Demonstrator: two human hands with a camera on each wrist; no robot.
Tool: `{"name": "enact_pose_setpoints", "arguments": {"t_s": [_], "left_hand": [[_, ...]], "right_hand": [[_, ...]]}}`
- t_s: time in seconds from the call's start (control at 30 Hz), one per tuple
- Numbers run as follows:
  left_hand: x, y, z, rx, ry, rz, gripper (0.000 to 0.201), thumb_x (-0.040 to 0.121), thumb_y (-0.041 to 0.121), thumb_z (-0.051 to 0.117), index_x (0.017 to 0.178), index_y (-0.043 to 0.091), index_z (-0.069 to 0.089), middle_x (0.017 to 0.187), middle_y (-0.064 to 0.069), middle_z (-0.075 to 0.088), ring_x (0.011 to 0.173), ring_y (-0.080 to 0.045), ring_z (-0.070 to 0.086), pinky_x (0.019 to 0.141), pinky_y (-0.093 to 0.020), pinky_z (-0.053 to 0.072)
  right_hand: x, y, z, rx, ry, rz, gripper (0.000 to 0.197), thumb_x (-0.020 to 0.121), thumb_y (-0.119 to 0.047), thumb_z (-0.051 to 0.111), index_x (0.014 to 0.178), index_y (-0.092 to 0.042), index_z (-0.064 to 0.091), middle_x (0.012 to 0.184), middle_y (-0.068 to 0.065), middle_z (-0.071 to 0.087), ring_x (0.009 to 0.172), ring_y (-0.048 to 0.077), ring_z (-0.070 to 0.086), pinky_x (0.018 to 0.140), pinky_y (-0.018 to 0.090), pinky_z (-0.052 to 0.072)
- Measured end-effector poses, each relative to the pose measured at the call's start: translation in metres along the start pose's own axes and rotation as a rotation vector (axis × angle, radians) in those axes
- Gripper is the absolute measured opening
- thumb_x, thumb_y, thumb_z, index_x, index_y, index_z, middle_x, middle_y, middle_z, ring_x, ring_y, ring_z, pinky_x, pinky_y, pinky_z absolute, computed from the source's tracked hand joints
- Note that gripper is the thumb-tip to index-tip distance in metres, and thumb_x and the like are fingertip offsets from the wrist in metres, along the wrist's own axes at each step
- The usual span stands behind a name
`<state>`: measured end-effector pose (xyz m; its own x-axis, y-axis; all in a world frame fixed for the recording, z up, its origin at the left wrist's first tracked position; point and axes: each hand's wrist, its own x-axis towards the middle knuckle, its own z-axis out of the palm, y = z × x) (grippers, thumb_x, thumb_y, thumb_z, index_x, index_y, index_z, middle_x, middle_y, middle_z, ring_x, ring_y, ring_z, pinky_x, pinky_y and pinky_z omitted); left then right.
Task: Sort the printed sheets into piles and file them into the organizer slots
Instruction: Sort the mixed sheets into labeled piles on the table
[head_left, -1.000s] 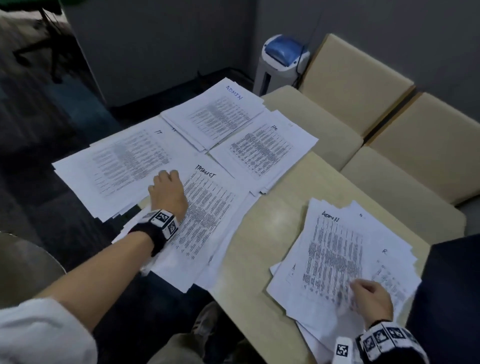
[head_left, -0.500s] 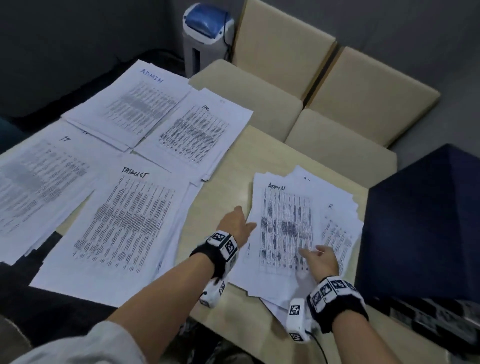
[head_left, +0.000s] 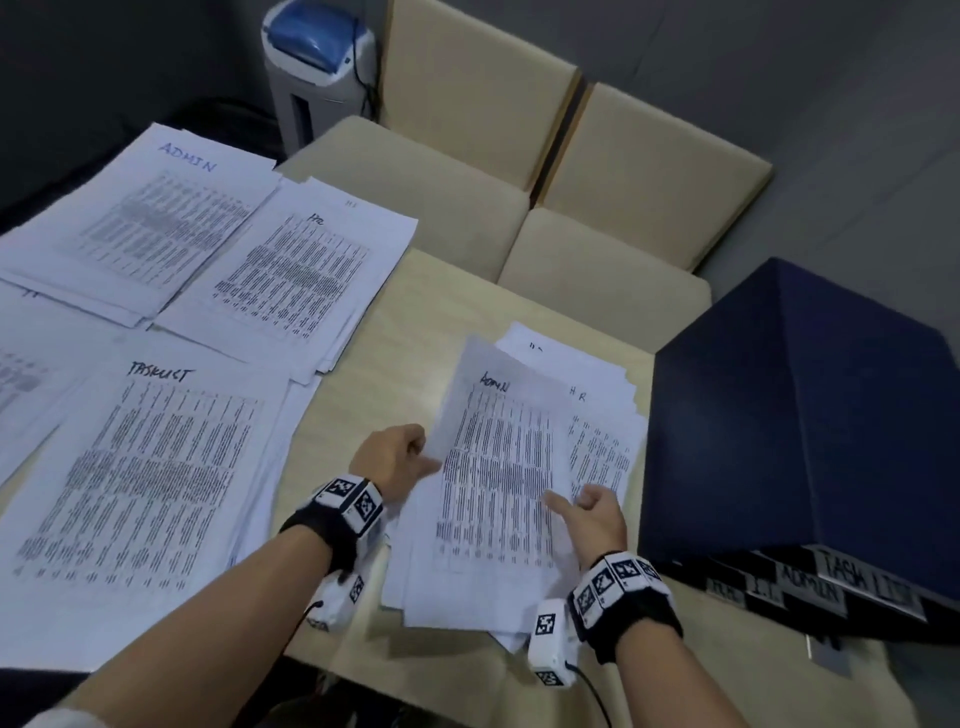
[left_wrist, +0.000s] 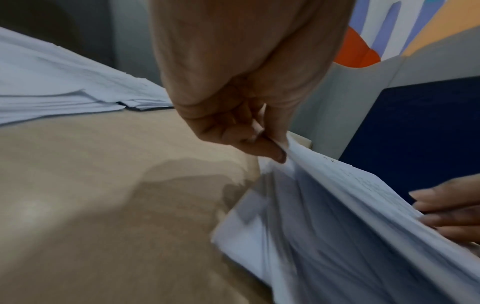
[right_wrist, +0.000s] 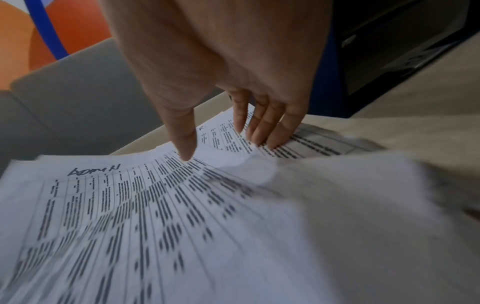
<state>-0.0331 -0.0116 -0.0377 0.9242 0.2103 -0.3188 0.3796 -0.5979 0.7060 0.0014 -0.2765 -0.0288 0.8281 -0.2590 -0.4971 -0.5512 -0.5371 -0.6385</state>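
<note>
The unsorted pile (head_left: 597, 441) lies at the table's front right. Its top sheet, hand-marked ADMIN (head_left: 498, 467), is raised along its left edge. My left hand (head_left: 423, 452) pinches that edge between thumb and fingers (left_wrist: 281, 150). My right hand (head_left: 566, 501) rests at the sheet's right side: the thumb (right_wrist: 185, 148) presses on the ADMIN sheet (right_wrist: 155, 205), the straight fingers (right_wrist: 265, 131) lie on an HR sheet (head_left: 597, 452) beneath. The sorted piles ADMIN (head_left: 156, 223), HR (head_left: 306, 270) and TASKLIST (head_left: 150, 467) lie to the left. A dark blue organizer (head_left: 800, 415) stands at the right.
The organizer's labelled slot fronts (head_left: 831, 587) face the table's near edge. A fourth sheet pile (head_left: 21, 364) lies at the far left. Beige chairs (head_left: 415, 182) stand behind the wooden table (head_left: 363, 395), and a shredder (head_left: 317, 57) stands beyond them.
My left hand left the TASKLIST pile, crossed to the unsorted pile and pinched the top ADMIN sheet's left edge, which now lifts. The head view swung right toward the organizer.
</note>
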Motion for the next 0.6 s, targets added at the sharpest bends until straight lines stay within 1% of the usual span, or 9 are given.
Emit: {"name": "enact_pose_setpoints", "arguments": {"t_s": [0.1,0.2,0.27,0.33,0.37,0.4,0.5,0.53,0.6], "left_hand": [[-0.006,-0.005,0.004,-0.117,0.01,-0.003,0.051,0.081,0.035,0.076,0.065,0.02,0.03,0.059,0.003,0.034,0.055,-0.015,0.029,0.053,-0.028,0.024],[-0.006,-0.009,0.008,-0.241,0.071,-0.012,0.051,0.084,0.037,0.072,0.064,0.02,0.028,0.058,0.005,0.025,0.055,-0.015,0.025,0.053,-0.03,0.019],[-0.007,-0.01,0.01,-0.31,0.103,-0.045,0.047,0.088,0.037,0.067,0.062,0.02,0.031,0.058,0.002,0.025,0.054,-0.018,0.026,0.055,-0.031,0.02],[-0.007,-0.011,0.008,-0.335,0.115,-0.104,0.034,0.091,0.035,0.063,0.068,0.011,0.054,0.059,-0.015,0.04,0.055,-0.032,0.043,0.057,-0.036,0.037],[-0.007,-0.011,0.007,-0.325,0.114,-0.138,0.033,0.093,0.033,0.062,0.083,0.002,0.063,0.069,-0.025,0.051,0.065,-0.04,0.055,0.064,-0.04,0.047],[-0.006,-0.013,0.006,-0.311,0.102,-0.17,0.034,0.094,0.031,0.061,0.094,-0.003,0.064,0.079,-0.027,0.058,0.075,-0.042,0.06,0.071,-0.04,0.05],[-0.002,-0.017,0.005,-0.312,0.049,-0.201,0.021,0.094,0.015,0.055,0.11,0.007,0.066,0.09,-0.015,0.069,0.081,-0.031,0.065,0.073,-0.035,0.052],[-0.002,-0.016,0.004,-0.316,0.033,-0.195,0.026,0.092,0.008,0.052,0.114,0.011,0.066,0.097,-0.013,0.071,0.083,-0.03,0.066,0.073,-0.035,0.053],[-0.004,-0.01,0.004,-0.362,0.024,-0.167,0.038,0.085,-0.005,0.047,0.108,0.017,0.067,0.095,-0.007,0.073,0.075,-0.025,0.064,0.065,-0.031,0.048]], "right_hand": [[0.003,-0.003,0.003,0.019,-0.076,-0.04,0.049,0.077,-0.032,0.082,0.112,-0.01,0.057,0.114,0.002,0.063,0.104,0.021,0.059,0.092,0.032,0.046],[0.003,0.001,0.001,0.02,0.038,-0.102,0.02,0.087,-0.024,0.074,0.099,-0.011,0.067,0.1,0.006,0.071,0.093,0.026,0.065,0.079,0.029,0.048],[0.002,0.007,-0.003,0.016,0.117,-0.076,0.02,0.088,-0.021,0.068,0.104,-0.009,0.067,0.103,0.008,0.07,0.093,0.027,0.065,0.08,0.03,0.049],[-0.001,0.015,-0.013,0.023,0.224,-0.025,0.018,0.086,-0.015,0.063,0.102,-0.006,0.063,0.103,0.013,0.068,0.088,0.029,0.062,0.077,0.032,0.049],[-0.003,0.019,-0.019,0.047,0.269,-0.015,0.014,0.085,-0.011,0.061,0.099,-0.007,0.061,0.1,0.013,0.067,0.085,0.029,0.061,0.075,0.032,0.048],[-0.006,0.023,-0.025,0.078,0.293,-0.022,0.014,0.085,-0.008,0.059,0.099,-0.01,0.06,0.098,0.011,0.067,0.083,0.028,0.061,0.075,0.033,0.049],[-0.009,0.038,-0.037,0.267,0.18,-0.036,0.028,0.087,-0.002,0.061,0.11,-0.016,0.067,0.1,0.003,0.071,0.091,0.026,0.067,0.088,0.041,0.054],[-0.01,0.039,-0.04,0.387,0.121,-0.022,0.03,0.087,0.001,0.062,0.112,-0.014,0.069,0.102,0.005,0.072,0.094,0.028,0.068,0.091,0.045,0.054],[-0.012,0.039,-0.043,0.611,0.007,0.055,0.025,0.086,0.006,0.061,0.108,-0.003,0.069,0.103,0.013,0.073,0.094,0.033,0.068,0.089,0.048,0.055]]}}
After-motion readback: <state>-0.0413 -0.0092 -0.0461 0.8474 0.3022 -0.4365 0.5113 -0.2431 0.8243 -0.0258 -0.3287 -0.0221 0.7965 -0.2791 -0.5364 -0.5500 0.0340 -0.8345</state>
